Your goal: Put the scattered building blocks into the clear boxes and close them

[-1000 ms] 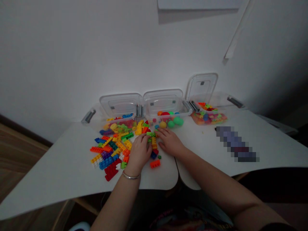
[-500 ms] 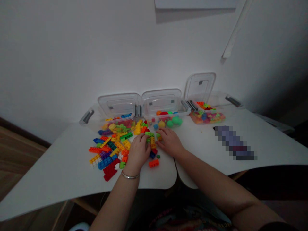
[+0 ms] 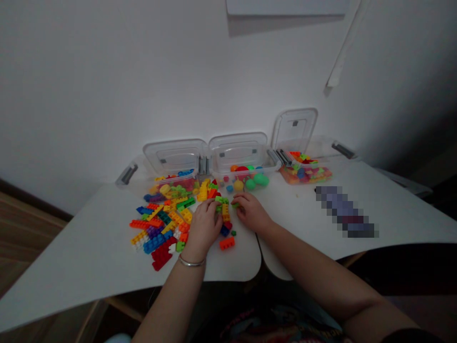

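Under the fingers of my left hand point(image 3: 205, 226), at the right edge of a heap of toy building bricks point(image 3: 167, 219), is a light green building brick point(image 3: 223, 200). The fingers are bent against it, and part of it is hidden. A yellow brick point(image 3: 226, 213) lies just below it, next to dark blue and red bricks. To the right, my right hand point(image 3: 253, 211) has its fingers curled, with a small green building brick point(image 3: 235, 205) pinched at the tips. An orange brick point(image 3: 227, 243) lies apart, nearer the table's front edge.
Clear boxes stand along the wall: one with bricks point(image 3: 174, 183), one with balls point(image 3: 246, 171), one with mixed pieces point(image 3: 307, 172). Their lids are raised. A blurred-out flat object point(image 3: 344, 212) lies on the right of the white table point(image 3: 300, 257).
My right hand's fingers have drawn in and closed on the small green brick, pulling slightly away from the left hand. My left hand stays nearly in place.
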`<state>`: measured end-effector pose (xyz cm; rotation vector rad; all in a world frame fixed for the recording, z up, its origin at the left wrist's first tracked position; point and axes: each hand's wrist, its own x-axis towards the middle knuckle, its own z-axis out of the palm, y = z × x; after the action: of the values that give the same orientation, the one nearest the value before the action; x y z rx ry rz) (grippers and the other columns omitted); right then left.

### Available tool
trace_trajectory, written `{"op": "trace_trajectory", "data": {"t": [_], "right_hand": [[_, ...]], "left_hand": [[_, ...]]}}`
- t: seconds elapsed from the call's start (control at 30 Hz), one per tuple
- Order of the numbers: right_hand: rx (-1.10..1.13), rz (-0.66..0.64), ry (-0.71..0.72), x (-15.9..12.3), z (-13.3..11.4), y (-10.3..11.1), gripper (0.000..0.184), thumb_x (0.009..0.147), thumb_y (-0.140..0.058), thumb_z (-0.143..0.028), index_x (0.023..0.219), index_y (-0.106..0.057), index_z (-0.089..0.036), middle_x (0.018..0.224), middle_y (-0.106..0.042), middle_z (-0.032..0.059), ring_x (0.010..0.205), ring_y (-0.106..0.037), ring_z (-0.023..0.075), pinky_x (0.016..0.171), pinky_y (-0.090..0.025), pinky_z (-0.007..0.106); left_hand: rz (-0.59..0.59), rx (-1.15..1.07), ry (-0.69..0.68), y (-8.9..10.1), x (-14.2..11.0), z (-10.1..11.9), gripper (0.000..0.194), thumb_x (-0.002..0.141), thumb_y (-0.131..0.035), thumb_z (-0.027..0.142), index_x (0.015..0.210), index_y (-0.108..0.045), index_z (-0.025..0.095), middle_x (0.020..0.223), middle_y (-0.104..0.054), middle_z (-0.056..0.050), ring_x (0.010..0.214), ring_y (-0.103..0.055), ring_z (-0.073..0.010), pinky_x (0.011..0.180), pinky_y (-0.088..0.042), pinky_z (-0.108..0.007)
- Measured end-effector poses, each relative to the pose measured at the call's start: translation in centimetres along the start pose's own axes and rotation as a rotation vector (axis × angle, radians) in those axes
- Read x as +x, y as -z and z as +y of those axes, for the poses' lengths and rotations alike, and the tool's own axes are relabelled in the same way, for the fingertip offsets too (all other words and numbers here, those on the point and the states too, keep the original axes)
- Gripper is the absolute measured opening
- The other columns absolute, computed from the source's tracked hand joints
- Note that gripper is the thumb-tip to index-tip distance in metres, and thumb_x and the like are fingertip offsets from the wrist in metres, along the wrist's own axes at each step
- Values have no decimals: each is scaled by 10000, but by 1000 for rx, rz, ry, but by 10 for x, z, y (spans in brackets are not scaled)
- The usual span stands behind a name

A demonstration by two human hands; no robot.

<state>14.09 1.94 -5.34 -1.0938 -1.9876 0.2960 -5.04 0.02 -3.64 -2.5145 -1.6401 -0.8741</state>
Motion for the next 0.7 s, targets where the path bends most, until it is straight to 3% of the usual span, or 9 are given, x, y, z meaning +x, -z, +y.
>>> {"op": "trace_trajectory", "data": {"t": [0.2,0.37,0.5,0.7], "right_hand": [[187,108,-150,2,1,9,243,749,-521,-76,936,-610,-203,1012,-628,74,972,-606,191,827,-548,351],[306,338,-201,6,6,33,177,776,-558,-224,952,-580,-222,1037,-610,68,912,-618,182,759,-563,331],[264,517,-224,12,23,70,217,788,-587,-291,993,-568,-221,1058,-601,73,848,-606,164,726,-549,313],[-107,722,-220,32,61,148,234,772,-574,-292,987,-609,-209,1027,-612,59,817,-598,155,735,-528,311]], "left_hand": [[7,15,0,1,0,1,280,828,-543,155,1105,-579,171,1176,-602,-135,1107,-569,-291,965,-499,-484],[1,11,-1,1,0,1,274,831,-535,153,1101,-583,168,1182,-603,-137,1108,-570,-288,964,-499,-485],[-8,8,-2,1,0,0,282,840,-524,157,1113,-589,145,1202,-601,-152,1127,-561,-296,985,-487,-491],[-5,6,-1,0,0,0,287,840,-534,175,1118,-597,149,1204,-602,-147,1121,-564,-298,987,-487,-487]]}}
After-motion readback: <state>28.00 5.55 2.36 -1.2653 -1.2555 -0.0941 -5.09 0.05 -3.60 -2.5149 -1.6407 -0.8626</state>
